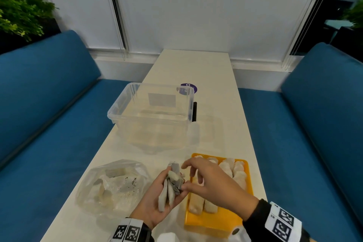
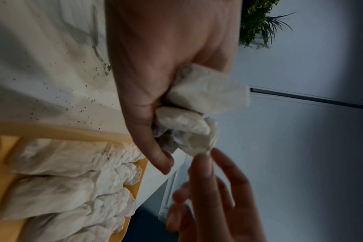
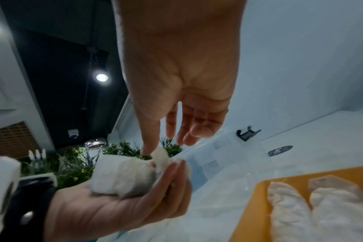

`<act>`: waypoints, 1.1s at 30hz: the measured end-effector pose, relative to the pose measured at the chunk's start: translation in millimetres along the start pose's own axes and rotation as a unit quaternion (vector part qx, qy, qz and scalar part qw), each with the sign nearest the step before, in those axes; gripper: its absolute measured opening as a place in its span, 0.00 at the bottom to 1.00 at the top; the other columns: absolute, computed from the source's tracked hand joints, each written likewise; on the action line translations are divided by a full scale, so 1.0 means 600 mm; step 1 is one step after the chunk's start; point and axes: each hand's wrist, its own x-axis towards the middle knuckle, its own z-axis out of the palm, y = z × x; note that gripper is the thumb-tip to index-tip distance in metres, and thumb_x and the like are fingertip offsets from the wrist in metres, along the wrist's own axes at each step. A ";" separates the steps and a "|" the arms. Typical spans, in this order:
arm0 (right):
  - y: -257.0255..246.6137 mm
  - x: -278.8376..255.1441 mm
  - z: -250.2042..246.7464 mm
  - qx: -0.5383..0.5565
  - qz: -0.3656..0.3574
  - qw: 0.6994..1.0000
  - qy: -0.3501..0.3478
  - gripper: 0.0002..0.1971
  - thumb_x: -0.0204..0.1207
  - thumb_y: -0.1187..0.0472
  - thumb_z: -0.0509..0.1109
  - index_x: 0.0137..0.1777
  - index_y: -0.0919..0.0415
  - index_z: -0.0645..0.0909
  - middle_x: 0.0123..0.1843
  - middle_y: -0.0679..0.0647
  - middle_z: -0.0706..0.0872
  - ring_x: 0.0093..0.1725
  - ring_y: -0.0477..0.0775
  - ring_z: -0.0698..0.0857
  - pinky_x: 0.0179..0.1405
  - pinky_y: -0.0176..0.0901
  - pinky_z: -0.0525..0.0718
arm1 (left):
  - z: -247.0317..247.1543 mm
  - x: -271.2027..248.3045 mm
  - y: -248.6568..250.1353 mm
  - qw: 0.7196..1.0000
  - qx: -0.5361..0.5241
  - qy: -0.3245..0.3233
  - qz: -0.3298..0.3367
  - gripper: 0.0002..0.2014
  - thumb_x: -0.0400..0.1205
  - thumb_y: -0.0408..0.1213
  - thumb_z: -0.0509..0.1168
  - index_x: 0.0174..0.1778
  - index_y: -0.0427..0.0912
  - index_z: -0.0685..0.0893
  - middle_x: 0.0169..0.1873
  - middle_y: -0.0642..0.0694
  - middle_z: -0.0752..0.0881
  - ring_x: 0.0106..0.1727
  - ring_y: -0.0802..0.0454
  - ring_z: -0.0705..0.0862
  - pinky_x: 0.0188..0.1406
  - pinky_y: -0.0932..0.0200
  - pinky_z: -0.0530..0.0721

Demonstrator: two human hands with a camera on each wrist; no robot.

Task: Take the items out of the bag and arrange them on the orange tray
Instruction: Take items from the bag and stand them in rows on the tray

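Observation:
My left hand (image 1: 174, 186) is palm up beside the orange tray (image 1: 212, 220) and holds a bunch of white wrapped packets (image 1: 167, 196), its thumb (image 2: 162, 157) pressed on them. My right hand (image 1: 188, 177) hovers over them with fingers spread. Its thumb (image 3: 147, 147) touches the end of one packet (image 3: 122, 175); the other fingers stay clear. Several packets (image 1: 231, 171) lie in rows on the tray. The clear plastic bag (image 1: 112, 184) lies crumpled to the left, with a few pale pieces and dark crumbs inside.
An empty clear plastic box (image 1: 117, 108) stands behind the bag and tray, with a purple round sticker (image 1: 188, 88) on the white table (image 1: 216, 104) beyond it. Blue benches (image 1: 49, 124) run along both sides of the narrow table.

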 end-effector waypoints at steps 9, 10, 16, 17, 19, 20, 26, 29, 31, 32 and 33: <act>0.003 0.015 0.015 0.052 0.005 0.997 0.065 0.06 0.79 0.52 0.66 0.50 0.50 0.82 0.38 0.40 0.78 0.40 0.42 0.79 0.40 0.26 0.74 | 0.007 -0.005 -0.003 0.999 0.048 -0.009 0.009 0.17 0.83 0.44 0.61 0.52 0.32 0.84 0.41 0.35 0.91 0.37 0.45 0.91 0.34 0.56 0.89; 0.007 0.014 0.011 0.067 0.017 0.995 0.071 0.05 0.79 0.53 0.66 0.49 0.50 0.82 0.38 0.41 0.81 0.39 0.42 0.80 0.39 0.26 0.75 | 0.005 -0.006 -0.003 0.998 0.066 -0.001 0.010 0.17 0.82 0.44 0.62 0.50 0.32 0.84 0.35 0.37 0.90 0.34 0.48 0.88 0.26 0.62 0.88; 0.022 0.009 -0.007 0.131 0.079 0.986 0.061 0.06 0.77 0.54 0.69 0.42 0.40 0.76 0.39 0.41 0.83 0.39 0.41 0.81 0.39 0.30 0.82 | 0.002 -0.006 -0.004 0.975 0.202 0.000 0.087 0.12 0.83 0.44 0.58 0.50 0.40 0.83 0.27 0.50 0.89 0.33 0.58 0.86 0.25 0.68 0.79; 0.021 0.008 -0.009 0.142 0.086 0.985 0.053 0.05 0.77 0.53 0.70 0.45 0.40 0.77 0.40 0.42 0.83 0.40 0.42 0.82 0.39 0.31 0.83 | 0.003 -0.007 -0.005 0.972 0.213 -0.007 0.097 0.11 0.83 0.42 0.59 0.50 0.40 0.83 0.28 0.51 0.89 0.31 0.59 0.87 0.24 0.68 0.79; 0.020 0.008 -0.011 0.162 0.094 0.981 0.039 0.06 0.75 0.53 0.71 0.49 0.42 0.78 0.41 0.44 0.84 0.40 0.44 0.84 0.37 0.33 0.83 | 0.004 -0.008 -0.005 0.967 0.228 -0.019 0.109 0.09 0.82 0.40 0.60 0.51 0.40 0.82 0.28 0.51 0.90 0.29 0.59 0.87 0.22 0.67 0.80; 0.019 0.010 -0.012 0.170 0.097 0.980 0.039 0.06 0.75 0.53 0.72 0.49 0.44 0.79 0.40 0.45 0.84 0.38 0.44 0.84 0.35 0.33 0.83 | 0.006 -0.008 -0.005 0.965 0.237 -0.023 0.113 0.08 0.83 0.38 0.60 0.51 0.39 0.82 0.28 0.51 0.90 0.28 0.59 0.88 0.22 0.67 0.80; 0.024 0.012 -0.020 0.194 0.114 0.973 0.059 0.02 0.76 0.59 0.72 0.43 0.51 0.83 0.36 0.45 0.86 0.28 0.42 0.82 0.33 0.34 0.84 | 0.012 -0.010 -0.004 0.967 0.234 -0.010 0.101 0.06 0.83 0.37 0.61 0.47 0.40 0.82 0.30 0.48 0.91 0.29 0.56 0.89 0.17 0.67 0.79; 0.033 0.009 -0.024 0.250 0.129 0.957 0.068 0.02 0.76 0.64 0.71 0.47 0.60 0.85 0.38 0.53 0.86 0.29 0.46 0.83 0.35 0.38 0.86 | 0.005 -0.008 -0.003 0.973 0.211 -0.003 0.094 0.04 0.81 0.35 0.63 0.45 0.40 0.81 0.30 0.47 0.90 0.28 0.55 0.87 0.16 0.67 0.78; 0.036 0.008 -0.023 0.283 0.138 0.946 0.073 0.02 0.76 0.66 0.71 0.47 0.62 0.84 0.38 0.55 0.85 0.29 0.46 0.83 0.34 0.37 0.85 | 0.004 -0.007 -0.004 0.974 0.208 -0.005 0.092 0.02 0.80 0.33 0.65 0.44 0.39 0.82 0.29 0.46 0.89 0.27 0.56 0.87 0.15 0.66 0.78; 0.037 0.007 -0.023 0.293 0.142 0.942 0.076 0.02 0.76 0.66 0.71 0.46 0.62 0.84 0.38 0.55 0.84 0.30 0.47 0.83 0.35 0.37 0.85 | 0.005 -0.008 -0.005 0.974 0.207 -0.007 0.092 0.02 0.79 0.31 0.65 0.45 0.38 0.82 0.29 0.46 0.88 0.26 0.56 0.86 0.15 0.66 0.78; 0.038 0.006 -0.022 0.299 0.146 0.940 0.078 0.02 0.76 0.66 0.71 0.46 0.62 0.83 0.37 0.54 0.84 0.30 0.47 0.83 0.35 0.37 0.85 | 0.007 -0.008 -0.005 0.974 0.207 -0.009 0.094 0.02 0.78 0.29 0.66 0.46 0.37 0.82 0.29 0.45 0.88 0.26 0.56 0.85 0.15 0.66 0.79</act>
